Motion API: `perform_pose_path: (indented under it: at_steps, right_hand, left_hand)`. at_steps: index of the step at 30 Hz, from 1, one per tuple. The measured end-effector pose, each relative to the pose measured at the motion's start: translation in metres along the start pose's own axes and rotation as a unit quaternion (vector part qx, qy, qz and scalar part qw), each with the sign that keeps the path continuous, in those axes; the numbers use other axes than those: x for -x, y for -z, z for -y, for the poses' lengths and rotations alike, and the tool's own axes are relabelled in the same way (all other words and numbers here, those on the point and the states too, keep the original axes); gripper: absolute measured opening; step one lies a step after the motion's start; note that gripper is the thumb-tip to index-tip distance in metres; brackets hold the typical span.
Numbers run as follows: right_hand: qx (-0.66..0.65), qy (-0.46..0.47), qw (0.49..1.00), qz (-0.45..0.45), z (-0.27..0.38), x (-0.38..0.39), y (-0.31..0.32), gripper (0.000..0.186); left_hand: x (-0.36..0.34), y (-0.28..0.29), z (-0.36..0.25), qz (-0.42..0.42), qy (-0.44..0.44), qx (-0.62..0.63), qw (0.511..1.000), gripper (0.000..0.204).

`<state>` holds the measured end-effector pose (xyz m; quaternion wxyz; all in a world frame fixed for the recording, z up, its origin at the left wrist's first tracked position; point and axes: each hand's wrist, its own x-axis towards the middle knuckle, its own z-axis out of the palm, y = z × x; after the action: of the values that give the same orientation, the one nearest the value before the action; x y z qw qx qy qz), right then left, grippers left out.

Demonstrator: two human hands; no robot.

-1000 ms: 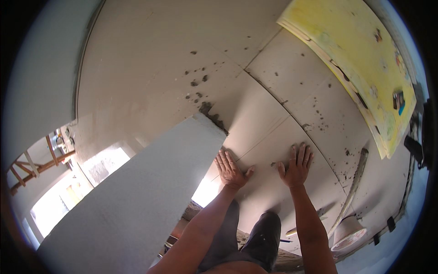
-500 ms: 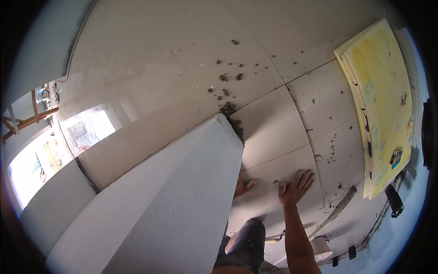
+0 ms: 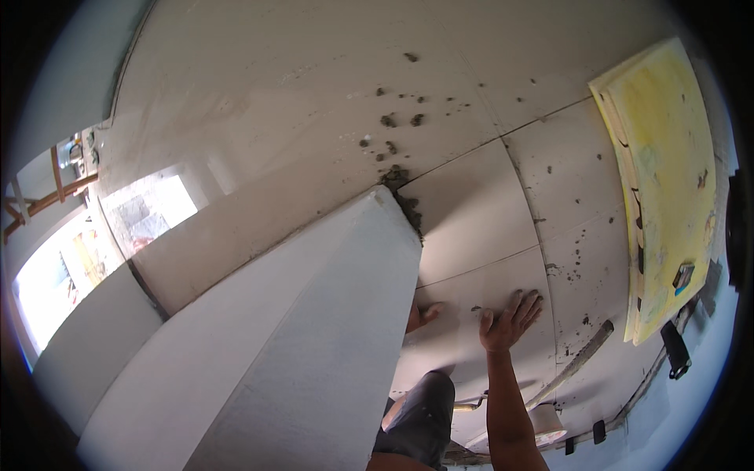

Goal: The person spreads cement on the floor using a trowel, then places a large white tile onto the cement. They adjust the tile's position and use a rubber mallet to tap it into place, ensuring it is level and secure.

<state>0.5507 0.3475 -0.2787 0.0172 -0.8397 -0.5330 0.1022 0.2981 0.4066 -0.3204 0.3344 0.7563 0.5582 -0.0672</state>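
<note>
My right hand (image 3: 510,322) lies flat on a beige floor tile (image 3: 514,271), its fingers spread and darkened with dirt. On the same tile, close to the wall's edge, rests my left hand (image 3: 424,315). Its thumb and part of the palm show stretched out; the white wall corner (image 3: 338,314) hides the rest. Between the hands sits a small dark crumb (image 3: 476,308). Another tile (image 3: 471,216) adjoins this one on the far side, with grey mortar (image 3: 407,208) packed between it and the wall corner.
Mortar clumps (image 3: 389,121) dot the floor ahead. A stack of yellow boards (image 3: 667,173) stands at the right, a small box (image 3: 683,276) on it. Nearer lie a long bar (image 3: 581,353), a bucket (image 3: 547,422) and a thin-handled tool (image 3: 469,407). Wooden framing (image 3: 55,206) is far left.
The view has shifted slightly, so the floor and boards sit a little differently in the picture. Both hands stay on the same tile, with hardly any movement.
</note>
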Motion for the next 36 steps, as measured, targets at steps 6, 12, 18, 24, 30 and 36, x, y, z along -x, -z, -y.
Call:
perform_pose_path:
  at_steps: [6, 12, 18, 24, 30, 36]
  right_hand:
    - [-0.017, 0.012, 1.000, -0.008, 0.003, -0.002, -0.003, 0.075]
    - [-0.046, -0.022, 0.998, -0.029, 0.003, 0.001, -0.001, 0.072]
    - [-0.086, -0.048, 0.993, -0.065, 0.004, 0.000, 0.008, 0.069]
    - [-0.108, -0.038, 0.985, -0.132, 0.002, 0.014, 0.002, 0.067]
    - [-0.106, -0.062, 0.968, -0.217, -0.002, 0.036, -0.016, 0.067]
    - [-0.087, -0.125, 0.976, -0.156, 0.061, 0.099, -0.027, 0.068]
  left_hand:
    - [-0.019, 0.045, -0.026, -0.023, 0.004, -0.134, 0.991, 0.118]
    - [-0.034, 0.059, -0.036, -0.102, -0.103, -0.138, 0.980, 0.112]
    - [-0.035, 0.057, -0.044, -0.172, -0.155, -0.179, 0.956, 0.108]
    - [-0.030, 0.041, -0.037, -0.219, -0.136, -0.223, 0.940, 0.107]
    - [-0.026, 0.029, -0.038, -0.231, -0.121, -0.230, 0.938, 0.110]
    - [-0.039, 0.039, -0.026, -0.239, -0.087, -0.254, 0.933, 0.116]
